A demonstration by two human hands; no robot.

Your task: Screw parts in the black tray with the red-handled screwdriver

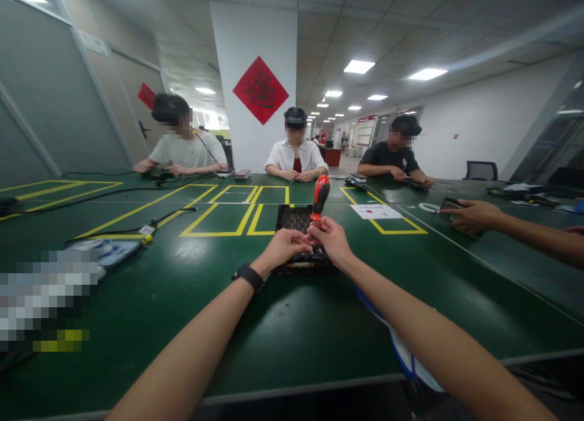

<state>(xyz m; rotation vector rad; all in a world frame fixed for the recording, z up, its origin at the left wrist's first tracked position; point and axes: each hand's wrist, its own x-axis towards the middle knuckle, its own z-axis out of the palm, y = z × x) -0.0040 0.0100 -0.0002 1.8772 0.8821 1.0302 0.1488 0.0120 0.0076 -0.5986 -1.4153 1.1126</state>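
A black plastic tool case (294,216) lies on the green table in front of me, its inside showing a textured surface. Above it stands a screwdriver (321,193) with a red and black handle, nearly upright. My right hand (334,243) is closed around the lower part of that screwdriver, at the base of the handle. My left hand (283,250), with a black band on its wrist, has its fingers pinched together over the case, close to the right fingertips. Whatever sits between the left fingertips is too small to make out. The screwdriver's tip is hidden behind the hands.
Yellow tape outlines mark the green table (219,323). A printed paper sheet (376,212) lies to the right, cables (150,226) and a pixelated pack to the left. Across the table sit three people; at the right edge another person's hand (474,215) holds a dark object.
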